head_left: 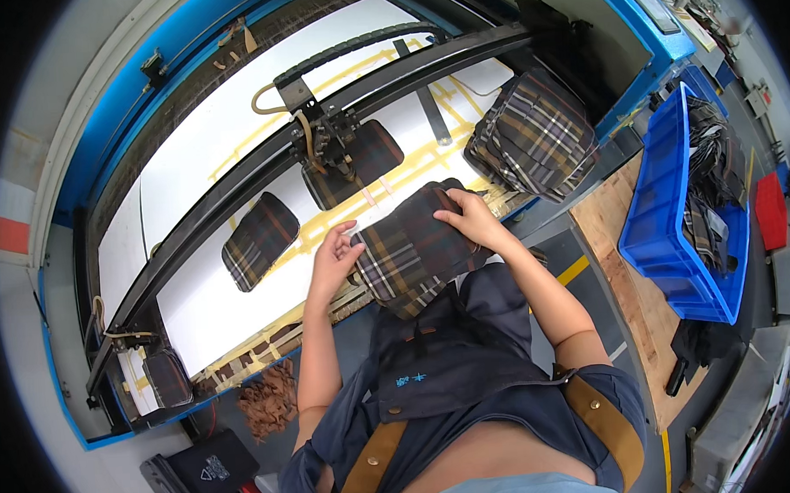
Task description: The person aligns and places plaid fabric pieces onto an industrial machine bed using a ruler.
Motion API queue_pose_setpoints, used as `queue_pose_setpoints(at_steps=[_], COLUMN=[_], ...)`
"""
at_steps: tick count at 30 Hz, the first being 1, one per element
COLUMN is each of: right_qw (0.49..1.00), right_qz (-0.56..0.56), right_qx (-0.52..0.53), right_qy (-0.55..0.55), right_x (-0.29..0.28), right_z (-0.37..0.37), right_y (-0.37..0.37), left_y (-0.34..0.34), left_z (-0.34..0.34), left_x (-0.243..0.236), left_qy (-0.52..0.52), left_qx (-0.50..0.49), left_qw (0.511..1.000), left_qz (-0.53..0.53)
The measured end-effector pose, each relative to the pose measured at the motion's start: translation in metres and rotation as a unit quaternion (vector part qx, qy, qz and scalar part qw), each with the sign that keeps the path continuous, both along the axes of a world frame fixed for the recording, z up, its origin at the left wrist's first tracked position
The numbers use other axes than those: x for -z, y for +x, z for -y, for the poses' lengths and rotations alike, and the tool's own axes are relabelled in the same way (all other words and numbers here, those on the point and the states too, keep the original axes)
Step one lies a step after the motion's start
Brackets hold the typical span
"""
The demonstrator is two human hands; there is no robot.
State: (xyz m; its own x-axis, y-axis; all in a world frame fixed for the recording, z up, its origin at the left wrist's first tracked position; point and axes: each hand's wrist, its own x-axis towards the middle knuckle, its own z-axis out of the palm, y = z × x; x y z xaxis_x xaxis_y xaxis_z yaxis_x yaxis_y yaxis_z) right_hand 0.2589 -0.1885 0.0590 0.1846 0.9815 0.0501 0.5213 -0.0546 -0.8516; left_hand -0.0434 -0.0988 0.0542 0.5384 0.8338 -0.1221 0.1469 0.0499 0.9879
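My right hand [469, 217] grips the right part of a dark plaid stack of rounded fabric pieces [400, 259], held at the front edge of the machine bed [195, 299]. At the stack's left edge my left hand [334, 258] has its fingers curled on the fabric. A black machine head [319, 131] on a gantry sits over a plaid piece [373, 146], partly hiding it. Another rounded piece [260, 239] lies to its left on the white, yellow-taped surface. A larger plaid pile [531, 135] rests at the right of the bed.
To my right, a blue bin [646, 235] of dark material stands on a plywood board [631, 307]. A small stack [167, 375] sits at the bed's left corner. Below are brown scraps [265, 402] and a black case [202, 471]. The gantry beam [405, 70] spans the bed.
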Motion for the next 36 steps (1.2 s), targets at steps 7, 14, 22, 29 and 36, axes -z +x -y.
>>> queue_pose_setpoints(at_steps=[7,14,22,29,36], right_qw=[0.996,0.996,0.995,0.993,0.993], right_qz=[-0.078,-0.078,-0.09,-0.113,-0.115], right_qx=[0.038,0.04,0.042,0.038,0.026], right_qy=[0.011,0.018,0.023,0.019,0.013], right_x=[0.014,0.014,0.014,0.006,0.004], right_z=[-0.007,-0.01,-0.009,-0.01,-0.007], right_y=[-0.001,-0.002,0.001,-0.001,-0.002], left_y=[0.021,0.024,0.027,0.027,0.025], left_z=[0.012,0.015,0.014,0.013,0.016], left_x=[0.029,0.021,0.022,0.018,0.016], left_qy=[0.195,0.262,0.263,0.286,0.276], left_qx=[-0.176,-0.167,-0.158,-0.167,-0.162], left_qw=[0.959,0.939,0.938,0.928,0.931], left_qz=[-0.107,-0.149,-0.162,-0.169,-0.177])
